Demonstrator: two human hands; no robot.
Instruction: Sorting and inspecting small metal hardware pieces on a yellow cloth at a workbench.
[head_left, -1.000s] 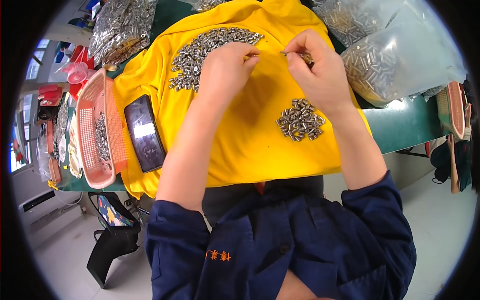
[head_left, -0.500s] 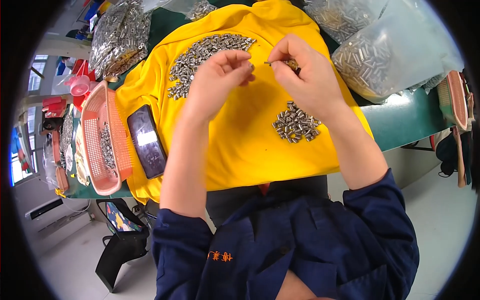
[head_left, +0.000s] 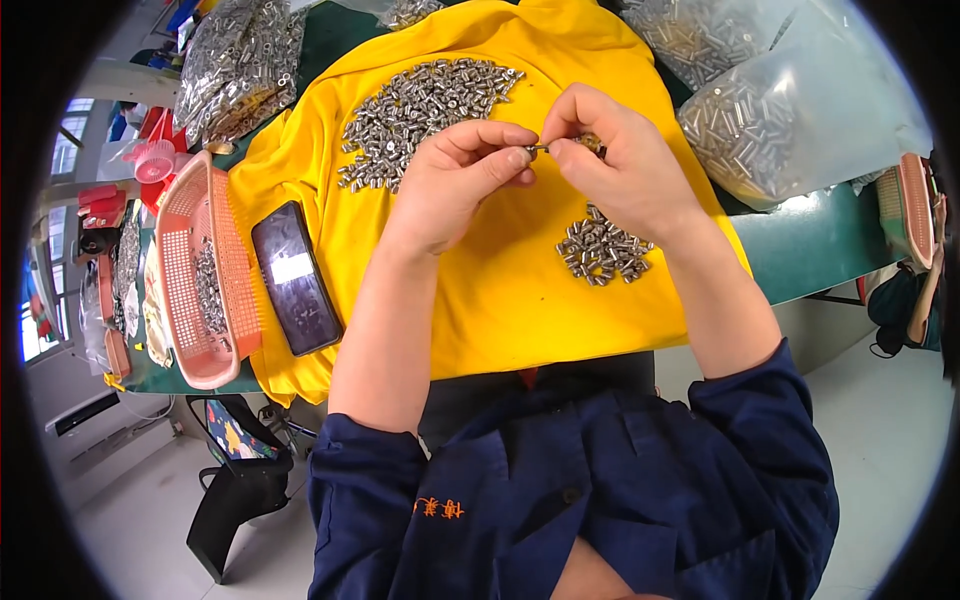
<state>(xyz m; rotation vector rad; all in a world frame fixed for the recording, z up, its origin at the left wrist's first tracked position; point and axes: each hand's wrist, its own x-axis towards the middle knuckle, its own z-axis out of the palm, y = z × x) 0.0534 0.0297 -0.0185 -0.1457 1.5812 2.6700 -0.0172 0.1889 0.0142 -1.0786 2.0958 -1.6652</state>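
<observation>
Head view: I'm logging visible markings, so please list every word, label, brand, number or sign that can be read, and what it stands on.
Navy jacket: orange embroidered characters on the left chest; wording not copied here.
Phone: no readable text.
Metal pieces: too small to tell any markings.
Clear bag: no legible lettering.

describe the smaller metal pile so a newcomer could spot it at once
Find the big yellow cloth on the green table. On its right half, below the right hand, lies a heap of short metal cylinders. It is far smaller than the other heap, farther up and to the left.
</observation>
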